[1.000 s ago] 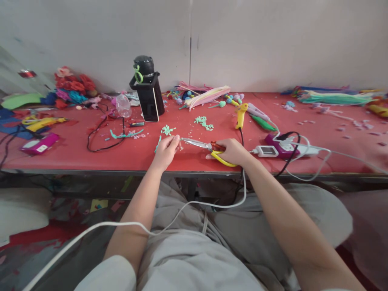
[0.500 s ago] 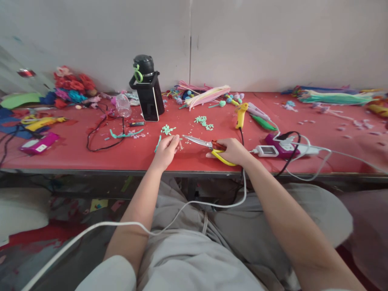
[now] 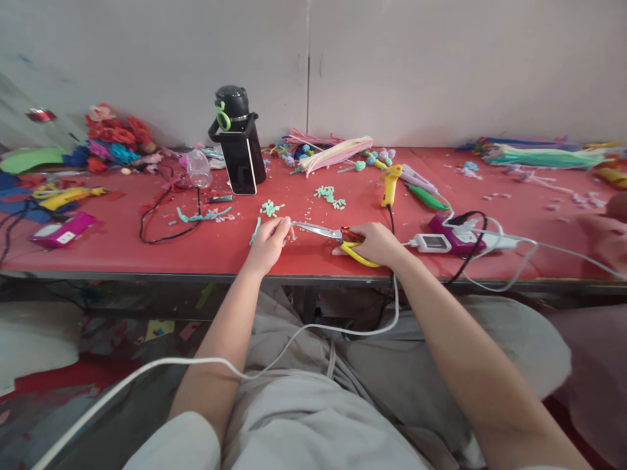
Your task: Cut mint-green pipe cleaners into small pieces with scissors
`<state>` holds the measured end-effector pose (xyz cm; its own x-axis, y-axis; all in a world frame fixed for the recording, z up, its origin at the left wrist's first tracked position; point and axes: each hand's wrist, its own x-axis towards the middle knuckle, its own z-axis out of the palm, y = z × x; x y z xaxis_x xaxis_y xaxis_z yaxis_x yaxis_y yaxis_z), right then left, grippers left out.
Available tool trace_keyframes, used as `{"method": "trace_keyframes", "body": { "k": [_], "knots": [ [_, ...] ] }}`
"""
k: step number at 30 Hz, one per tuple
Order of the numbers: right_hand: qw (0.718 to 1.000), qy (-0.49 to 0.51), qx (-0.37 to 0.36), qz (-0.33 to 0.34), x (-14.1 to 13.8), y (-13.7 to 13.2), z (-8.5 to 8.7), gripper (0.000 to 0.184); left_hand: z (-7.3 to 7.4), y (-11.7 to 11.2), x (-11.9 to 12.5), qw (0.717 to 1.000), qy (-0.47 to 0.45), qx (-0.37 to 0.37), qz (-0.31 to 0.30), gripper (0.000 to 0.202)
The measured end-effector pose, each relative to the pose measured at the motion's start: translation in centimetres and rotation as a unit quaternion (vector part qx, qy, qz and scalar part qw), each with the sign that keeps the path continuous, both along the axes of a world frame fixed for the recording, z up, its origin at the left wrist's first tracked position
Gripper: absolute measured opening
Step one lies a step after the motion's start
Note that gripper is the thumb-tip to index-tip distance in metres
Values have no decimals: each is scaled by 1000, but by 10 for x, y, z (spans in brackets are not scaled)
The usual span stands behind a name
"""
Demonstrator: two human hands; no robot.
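Note:
My right hand [image 3: 375, 243] grips scissors [image 3: 321, 230] by their yellow and red handles, with the silver blades pointing left. The blade tips reach the fingertips of my left hand [image 3: 269, 241], which is pinched closed. A mint-green pipe cleaner [image 3: 255, 232] sticks out behind the left fingers; most of it is hidden by the hand. Just beyond the hands lie two small heaps of cut green pieces, the left heap [image 3: 270, 208] and the right heap [image 3: 330, 196]. Tiny pale scraps are scattered around the blades.
A black tumbler [image 3: 240, 153] stands at the back. Yellow glue gun [image 3: 390, 186] sits right of the heaps, near a purple power strip [image 3: 458, 236] with cables. Pipe cleaner bundles [image 3: 337, 155] line the wall. A blurred hand of another person [image 3: 605, 238] shows at the right edge.
The scissor tips have come right up to my left fingertips, and the blades look closer together. Another person's blurred hand has entered at the right edge.

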<state>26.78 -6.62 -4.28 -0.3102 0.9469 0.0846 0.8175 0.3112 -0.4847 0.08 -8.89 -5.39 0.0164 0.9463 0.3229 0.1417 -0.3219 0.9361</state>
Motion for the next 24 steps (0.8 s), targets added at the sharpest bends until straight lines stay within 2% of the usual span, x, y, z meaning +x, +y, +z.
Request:
{"method": "trace_keyframes", "body": {
  "k": [5, 14, 24],
  "knots": [
    [1000, 11, 8, 2, 1, 0, -2, 73, 2, -1, 3, 1000, -11, -16, 12, 49],
    [1000, 21, 11, 21, 3, -1, -2, 73, -11, 6, -2, 999, -24, -30, 23, 48],
    [999, 23, 6, 28, 3, 0, -1, 74, -11, 7, -5, 999, -7, -28, 22, 48]
  ]
}}
